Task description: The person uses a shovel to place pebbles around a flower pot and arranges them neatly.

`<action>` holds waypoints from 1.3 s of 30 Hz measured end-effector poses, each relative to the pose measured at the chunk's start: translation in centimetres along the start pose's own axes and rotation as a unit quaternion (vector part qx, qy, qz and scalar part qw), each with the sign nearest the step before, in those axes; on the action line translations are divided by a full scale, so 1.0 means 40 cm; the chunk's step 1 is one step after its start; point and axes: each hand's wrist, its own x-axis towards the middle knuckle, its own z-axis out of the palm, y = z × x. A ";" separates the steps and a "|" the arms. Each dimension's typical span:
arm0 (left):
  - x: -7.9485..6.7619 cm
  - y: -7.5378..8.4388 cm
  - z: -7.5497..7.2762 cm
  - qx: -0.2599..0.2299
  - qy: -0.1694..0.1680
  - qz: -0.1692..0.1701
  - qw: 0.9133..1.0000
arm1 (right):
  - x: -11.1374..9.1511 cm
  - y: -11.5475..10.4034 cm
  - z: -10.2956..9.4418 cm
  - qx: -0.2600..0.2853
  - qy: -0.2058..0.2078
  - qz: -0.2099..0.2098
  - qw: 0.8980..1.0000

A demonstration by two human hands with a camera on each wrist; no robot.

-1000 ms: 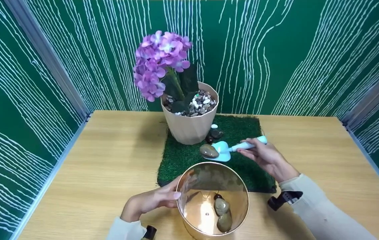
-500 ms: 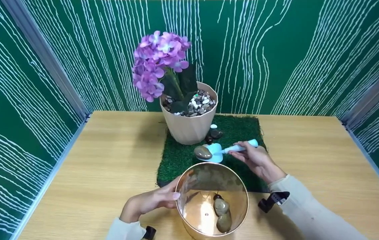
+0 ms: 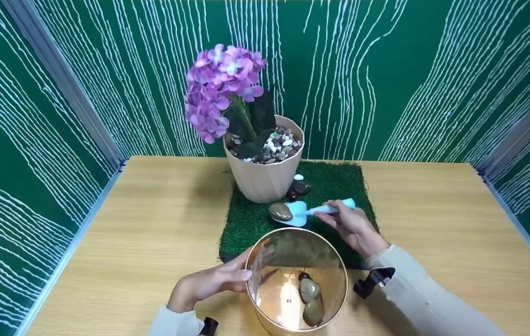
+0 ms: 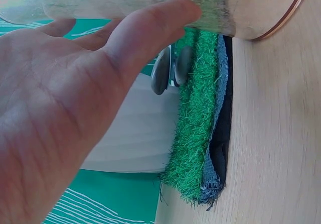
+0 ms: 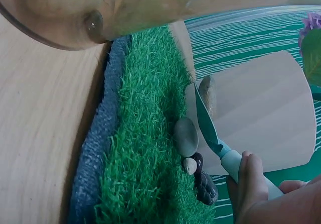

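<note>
My right hand (image 3: 356, 228) grips the handle of a light-blue garden trowel (image 3: 297, 213). On the trowel's blade lies a smooth brown stone (image 3: 281, 212), raised above the artificial grass mat (image 3: 246, 233). In the right wrist view another grey stone (image 5: 186, 137) rests on the grass below the blade. My left hand (image 3: 218, 281) holds the side of a clear amber container (image 3: 269, 322), whose open top faces up. Inside it are two larger stones (image 3: 310, 290) and a small dark one (image 3: 303, 276). The left wrist view shows the thumb against the container's wall.
Behind the trowel stands a beige flowerpot (image 3: 265, 179) filled with pebbles, bearing a purple artificial flower (image 3: 225, 88). Dark stones (image 3: 300, 187) and a white pebble (image 3: 298, 177) lie beside its base. Green patterned panels enclose the wooden table (image 3: 162, 214) at back and sides.
The right hand has moved left, carrying the trowel and its stone leftward over the mat behind the container. Left hand and container stay in place.
</note>
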 end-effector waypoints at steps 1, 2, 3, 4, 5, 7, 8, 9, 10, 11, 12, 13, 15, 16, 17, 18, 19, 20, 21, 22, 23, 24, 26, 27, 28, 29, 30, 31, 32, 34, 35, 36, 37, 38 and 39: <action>-0.006 0.019 0.010 -0.004 0.001 0.002 1.000 | 0.001 0.001 0.001 0.005 0.001 0.001 1.000; -0.010 0.031 0.016 -0.001 0.002 0.001 1.000 | 0.002 0.002 0.003 0.009 0.003 0.002 1.000; -0.016 0.050 0.027 -0.005 0.004 0.001 1.000 | 0.002 0.004 0.004 0.012 0.005 0.002 1.000; -0.021 0.064 0.036 -0.007 0.008 0.004 1.000 | 0.002 0.004 0.005 0.015 0.006 0.004 1.000; -0.021 0.065 0.034 0.000 0.003 0.005 1.000 | 0.002 0.005 0.006 0.016 0.006 0.006 1.000; -0.022 0.064 0.034 -0.001 0.001 0.007 1.000 | 0.001 0.007 0.008 0.016 0.009 0.008 1.000; -0.019 0.049 0.026 -0.003 -0.001 0.009 1.000 | 0.001 0.007 0.009 0.015 0.010 0.010 1.000; -0.015 0.038 0.020 -0.006 -0.001 0.010 1.000 | 0.000 0.007 0.009 0.015 0.010 0.012 1.000; -0.010 0.023 0.011 -0.005 -0.004 0.009 1.000 | 0.000 0.008 0.010 0.016 0.010 0.014 1.000; -0.003 0.001 -0.001 -0.006 -0.006 0.007 1.000 | 0.000 0.008 0.010 0.016 0.010 0.016 1.000; 0.001 -0.015 -0.006 -0.014 -0.002 0.003 1.000 | 0.001 0.008 0.012 0.015 0.011 0.018 1.000; 0.005 -0.027 -0.011 -0.022 0.003 0.000 1.000 | 0.001 0.009 0.013 0.014 0.013 0.019 1.000; 0.011 -0.045 -0.021 -0.017 0.002 -0.010 1.000 | 0.002 0.011 0.015 0.012 0.015 0.019 1.000; 0.010 -0.044 -0.020 -0.016 0.003 -0.010 1.000 | 0.003 0.012 0.017 0.010 0.017 0.019 1.000; 0.007 -0.037 -0.017 -0.012 0.003 -0.010 1.000 | 0.003 0.013 0.019 0.008 0.018 0.019 1.000; 0.002 -0.020 -0.006 -0.013 0.005 -0.007 1.000 | 0.005 0.015 0.021 0.009 0.019 0.016 1.000; -0.005 0.003 0.006 -0.011 0.006 -0.003 1.000 | 0.007 0.017 0.023 0.010 0.019 0.013 1.000; -0.013 0.028 0.021 -0.010 0.009 0.000 1.000 | 0.008 0.019 0.025 0.011 0.018 0.011 1.000; -0.020 0.054 0.036 -0.011 0.012 0.003 1.000 | 0.009 0.021 0.026 0.011 0.017 0.009 1.000; -0.027 0.079 0.051 -0.013 0.016 0.005 1.000 | 0.011 0.022 0.028 0.013 0.016 0.007 1.000; -0.032 0.098 0.062 -0.014 0.020 0.001 1.000 | 0.012 0.024 0.029 0.014 0.015 0.005 1.000; -0.036 0.115 0.075 -0.018 0.028 -0.001 0.999 | 0.013 0.025 0.031 0.014 0.015 0.003 1.000; -0.042 0.139 0.089 -0.017 0.037 -0.011 0.999 | 0.014 0.027 0.034 0.013 0.017 0.003 1.000; -0.042 0.143 0.091 -0.017 0.040 -0.014 0.999 | 0.014 0.028 0.035 0.012 0.018 0.004 1.000; -0.043 0.147 0.094 -0.017 0.042 -0.017 0.999 | 0.014 0.028 0.036 0.011 0.018 0.004 1.000; -0.044 0.149 0.095 -0.017 0.043 -0.019 0.999 | 0.014 0.029 0.038 0.009 0.019 0.004 1.000; -0.043 0.149 0.094 -0.017 0.043 -0.020 0.999 | 0.014 0.029 0.039 0.008 0.020 0.004 1.000; -0.043 0.148 0.094 -0.019 0.041 -0.017 0.999 | 0.013 0.028 0.039 0.005 0.020 0.005 1.000; -0.041 0.145 0.092 -0.017 0.039 -0.016 0.999 | 0.013 0.028 0.040 0.003 0.019 0.006 1.000; -0.042 0.144 0.091 -0.017 0.036 -0.012 0.999 | 0.012 0.027 0.041 -0.004 0.021 0.008 1.000; -0.041 0.143 0.091 -0.016 0.034 -0.009 0.999 | 0.011 0.027 0.041 -0.006 0.020 0.008 1.000; -0.042 0.142 0.091 -0.016 0.034 -0.009 0.999 | 0.010 0.028 0.042 -0.009 0.020 0.009 1.000; -0.042 0.142 0.091 -0.016 0.033 -0.008 0.999 | 0.009 0.029 0.043 -0.012 0.020 0.010 1.000; -0.042 0.142 0.091 -0.015 0.033 -0.006 0.999 | 0.009 0.030 0.044 -0.016 0.019 0.011 1.000; -0.043 0.143 0.091 -0.017 0.031 -0.002 0.999 | 0.008 0.031 0.046 -0.021 0.018 0.014 1.000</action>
